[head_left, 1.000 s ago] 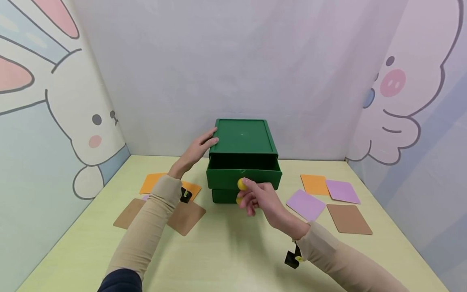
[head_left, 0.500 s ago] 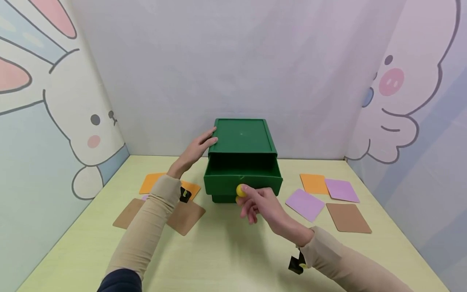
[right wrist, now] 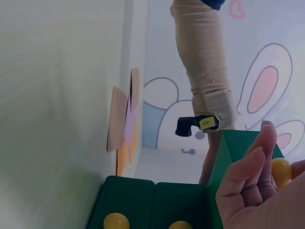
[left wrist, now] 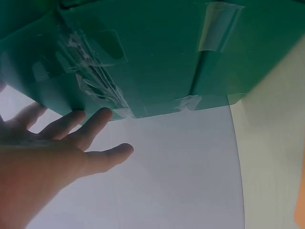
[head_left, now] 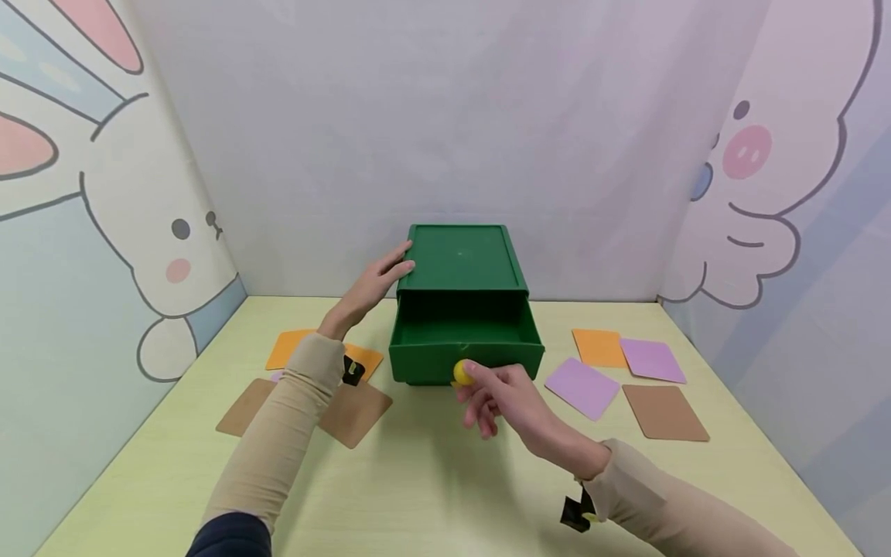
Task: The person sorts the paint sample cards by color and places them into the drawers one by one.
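A green drawer cabinet (head_left: 459, 259) stands at the back of the table, its top drawer (head_left: 421, 362) pulled well out. Inside that drawer, bare green walls and floor show. My right hand (head_left: 504, 398) pinches the drawer's round yellow knob (head_left: 461, 373) between thumb and index finger, the other fingers loosely bent. My left hand (head_left: 369, 292) rests its extended fingers against the cabinet's upper left side. In the left wrist view, clear tape (left wrist: 221, 26) covers parts of that side. Two lower drawer fronts, with a yellow knob (right wrist: 116, 222) on each, appear in the right wrist view.
Orange, purple and brown cards lie either side of the cabinet; a brown card (head_left: 356, 414) lies near the left forearm, a purple card (head_left: 583, 388) right of the drawer. A pale wall (head_left: 459, 116) rises behind the table, with printed cartoon walls at both sides.
My right hand has drawn the top drawer towards me and slightly down in view, so more of its inside shows. The left hand stays against the cabinet.
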{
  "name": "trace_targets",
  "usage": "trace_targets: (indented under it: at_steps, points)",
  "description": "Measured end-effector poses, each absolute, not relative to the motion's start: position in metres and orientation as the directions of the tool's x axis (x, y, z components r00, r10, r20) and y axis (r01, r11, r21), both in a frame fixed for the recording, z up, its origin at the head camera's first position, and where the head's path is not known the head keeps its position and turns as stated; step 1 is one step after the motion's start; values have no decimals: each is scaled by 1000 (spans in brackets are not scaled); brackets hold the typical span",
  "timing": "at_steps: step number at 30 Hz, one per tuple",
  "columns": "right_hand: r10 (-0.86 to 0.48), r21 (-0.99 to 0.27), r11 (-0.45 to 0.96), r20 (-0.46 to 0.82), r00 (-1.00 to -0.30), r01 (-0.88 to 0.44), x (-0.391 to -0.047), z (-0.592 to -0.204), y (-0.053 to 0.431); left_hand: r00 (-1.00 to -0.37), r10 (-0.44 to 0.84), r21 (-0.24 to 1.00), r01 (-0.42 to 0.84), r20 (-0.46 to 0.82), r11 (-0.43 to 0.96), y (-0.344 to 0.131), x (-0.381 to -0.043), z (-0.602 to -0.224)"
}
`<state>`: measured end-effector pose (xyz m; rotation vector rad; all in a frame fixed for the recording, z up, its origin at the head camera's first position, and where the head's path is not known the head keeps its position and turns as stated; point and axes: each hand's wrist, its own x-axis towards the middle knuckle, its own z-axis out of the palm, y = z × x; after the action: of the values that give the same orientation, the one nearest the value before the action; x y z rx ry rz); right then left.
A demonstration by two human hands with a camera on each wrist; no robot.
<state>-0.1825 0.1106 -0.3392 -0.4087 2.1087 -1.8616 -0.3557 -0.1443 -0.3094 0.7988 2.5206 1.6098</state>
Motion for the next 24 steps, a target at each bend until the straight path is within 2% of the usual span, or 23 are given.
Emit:
trace_targets:
  at_steps: [18,21,24]
  points:
    - [-424,-989,148,-43,-905,-22,-167,-337,117,-870,432,855,398,237,331,-144,-357,-309]
    - [-406,-972,202,30,-914,-122,-158,-328,127,-870,433,856,396,234,332,-144,-357,-310]
    - [-297,-931,220,221,-929,-292,-152,-311,148,-869,437,857,394,230,332,-144,-356,-310]
